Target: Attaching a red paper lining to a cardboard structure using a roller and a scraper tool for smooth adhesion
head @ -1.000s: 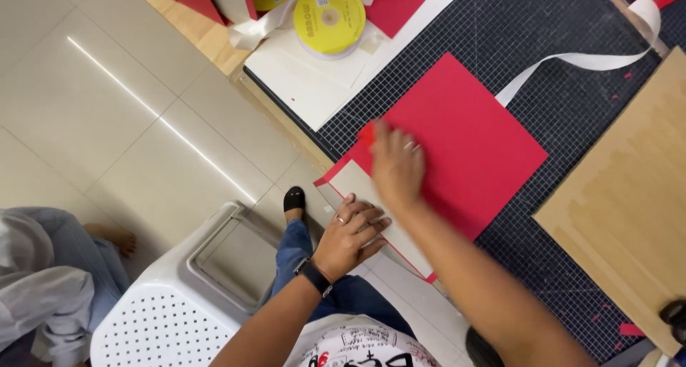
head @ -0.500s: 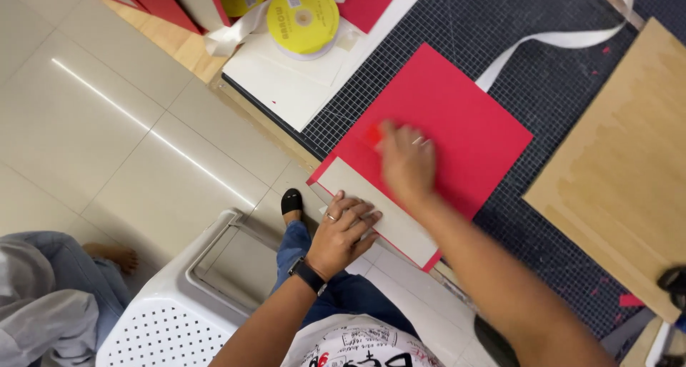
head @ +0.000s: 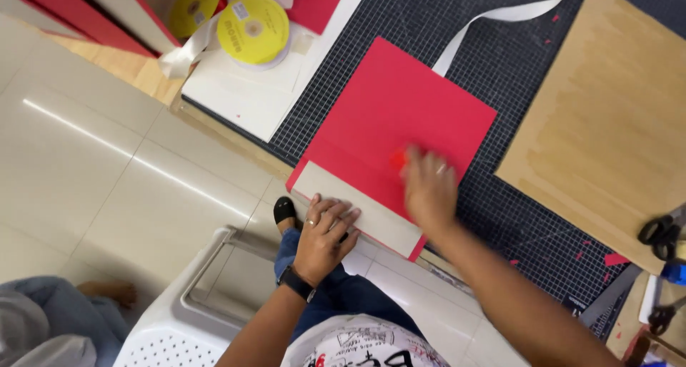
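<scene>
A red paper-covered board (head: 400,117) lies on the dark grid cutting mat (head: 429,24), its near end overhanging the table edge. A bare grey cardboard strip (head: 357,210) shows along that end. My left hand (head: 325,235) rests flat on the grey strip, fingers spread, a dark watch on the wrist. My right hand (head: 429,188) presses on the red paper with a small red tool (head: 399,160) under its fingers; the hand is motion-blurred.
A brown wooden board (head: 607,124) lies at the right, scissors (head: 661,231) beside it. Yellow tape rolls (head: 254,27) and a white sheet (head: 243,95) are at the upper left, a white ribbon (head: 493,17) above the red board. A white plastic stool (head: 207,295) stands on the tiled floor; another person (head: 50,324) is lower left.
My right hand has slid along the red paper toward the right, away from the corner. My left hand has stayed on the grey strip. The view has shifted.
</scene>
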